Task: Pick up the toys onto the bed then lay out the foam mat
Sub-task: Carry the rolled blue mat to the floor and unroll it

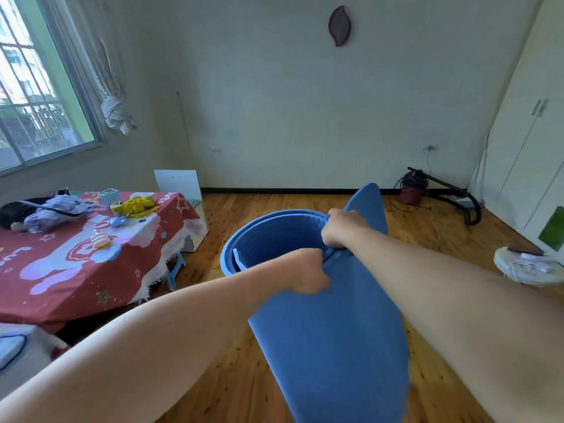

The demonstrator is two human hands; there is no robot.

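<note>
In the head view, the person holds a blue foam mat [332,331] above the wooden floor [250,389], in the middle of the room. The mat is still partly rolled: its upper part makes an open coil, and a loose flap hangs down toward the camera. The left hand [308,274] is closed on the near edge of the coil, with the fingers [319,264] tucked over the rim. The right hand [343,228] is clamped on the far right side of the coil, where a free end of the mat stands up behind it. The two hands are near each other but do not touch.

At the left stands the bed [61,288], covered with a red patterned sheet. On it lie several toys: a yellow toy [137,204], a small blue toy [117,221] beside it, and a pale ring toy [100,241] closer to the camera. A grey bundle [58,212] lies near the far left of the bed. By the far wall, at the right, a red vacuum cleaner [412,189] stands on the floor.
</note>
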